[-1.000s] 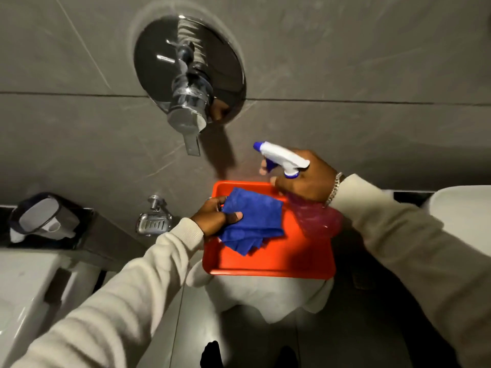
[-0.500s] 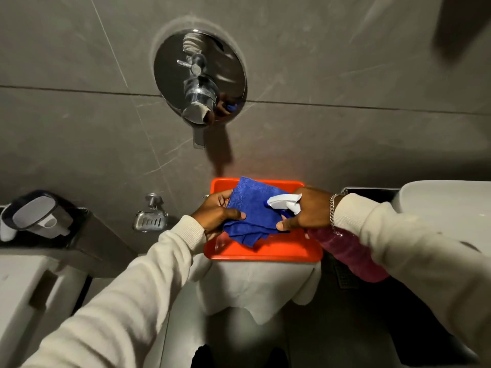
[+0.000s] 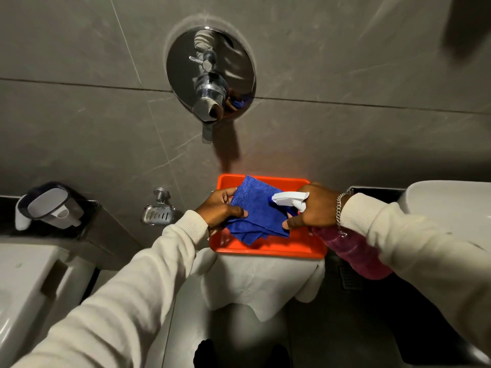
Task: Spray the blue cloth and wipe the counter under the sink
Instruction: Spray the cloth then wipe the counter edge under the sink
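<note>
A folded blue cloth [image 3: 256, 208] is lifted a little over an orange tray [image 3: 268, 248]. My left hand [image 3: 220, 208] pinches the cloth's left edge between thumb and fingers. My right hand [image 3: 314, 207] is closed around a spray bottle [image 3: 353, 252] with a pink body and a white head. The white nozzle [image 3: 288, 197] points left, right against the cloth. The tray sits on a stand draped in white fabric [image 3: 261, 285].
A chrome shower mixer [image 3: 211, 75] juts from the grey tiled wall above. A chrome soap dish [image 3: 156, 213] hangs left of the tray. A white sink [image 3: 449, 200] is at the right, a toilet [image 3: 24, 288] at the left, a floor drain [image 3: 350, 277] below.
My right hand has come down from above the tray and tipped the bottle, bringing the nozzle onto the cloth. My left hand raised the cloth slightly.
</note>
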A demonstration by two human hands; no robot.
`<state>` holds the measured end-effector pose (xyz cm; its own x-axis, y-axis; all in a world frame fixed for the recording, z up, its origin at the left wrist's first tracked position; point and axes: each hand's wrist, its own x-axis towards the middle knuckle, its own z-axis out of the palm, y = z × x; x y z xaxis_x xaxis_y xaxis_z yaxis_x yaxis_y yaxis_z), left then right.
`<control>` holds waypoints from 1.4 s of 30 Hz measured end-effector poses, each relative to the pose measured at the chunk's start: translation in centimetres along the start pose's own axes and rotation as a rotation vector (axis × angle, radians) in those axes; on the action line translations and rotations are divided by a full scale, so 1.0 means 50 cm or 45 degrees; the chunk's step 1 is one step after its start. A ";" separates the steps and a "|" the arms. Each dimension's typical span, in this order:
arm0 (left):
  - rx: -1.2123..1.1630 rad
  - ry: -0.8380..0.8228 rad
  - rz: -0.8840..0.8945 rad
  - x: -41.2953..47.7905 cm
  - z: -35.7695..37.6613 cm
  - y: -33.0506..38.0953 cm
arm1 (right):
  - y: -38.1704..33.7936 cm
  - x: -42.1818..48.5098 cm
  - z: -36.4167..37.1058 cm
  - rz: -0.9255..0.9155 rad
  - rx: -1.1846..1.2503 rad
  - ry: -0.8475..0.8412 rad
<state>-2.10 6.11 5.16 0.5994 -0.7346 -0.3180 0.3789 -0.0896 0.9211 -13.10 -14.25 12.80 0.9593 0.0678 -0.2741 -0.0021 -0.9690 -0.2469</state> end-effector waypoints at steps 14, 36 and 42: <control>-0.038 0.050 -0.026 0.003 -0.019 0.005 | 0.030 0.012 -0.011 0.016 0.300 0.368; -0.189 0.230 -0.152 -0.045 -0.010 -0.003 | 0.081 0.170 0.127 0.600 1.181 1.102; -0.192 -0.155 -0.197 -0.036 0.086 -0.027 | -0.033 -0.006 0.218 0.871 2.254 1.162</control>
<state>-6.74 4.68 5.45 0.4400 -0.7966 -0.4145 0.5657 -0.1126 0.8169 -16.47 -10.09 3.14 0.5214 -0.7568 -0.3943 -0.0041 0.4598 -0.8880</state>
